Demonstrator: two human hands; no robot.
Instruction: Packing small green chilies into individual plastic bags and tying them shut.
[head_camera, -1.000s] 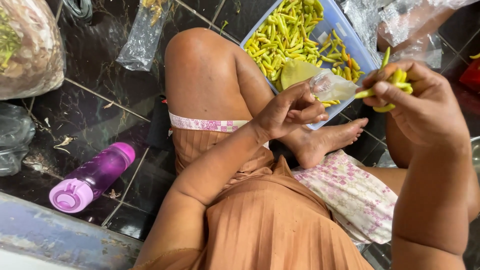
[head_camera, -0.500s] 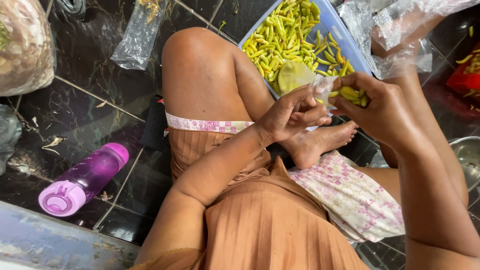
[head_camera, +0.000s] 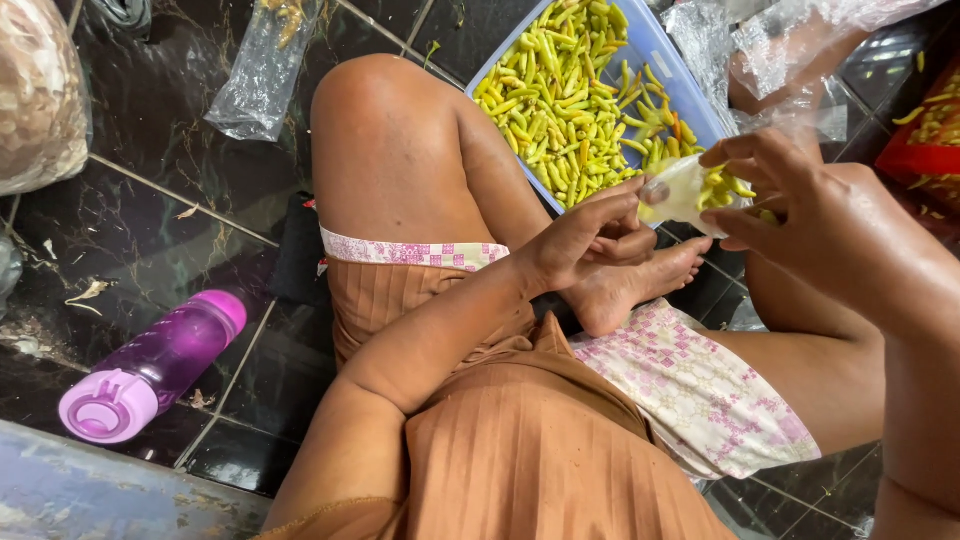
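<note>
Seated person, head view. The left hand (head_camera: 590, 238), centre of the frame, pinches the edge of a small clear plastic bag (head_camera: 680, 195) between thumb and fingertips. The right hand (head_camera: 800, 205), at right of centre, grips the same bag from the other side, fingers curled around it. The two hands are close together, both clamped on the bag. The bag holds several yellow-green chillies (head_camera: 722, 187) and sits just below the blue tray (head_camera: 690, 95), upper centre-right, which is filled with more chillies of the same kind. A purple bottle (head_camera: 150, 365) lies on the dark tiled floor (head_camera: 150, 220) at lower left. Crumpled clear plastic (head_camera: 262, 70) lies at upper left.
</note>
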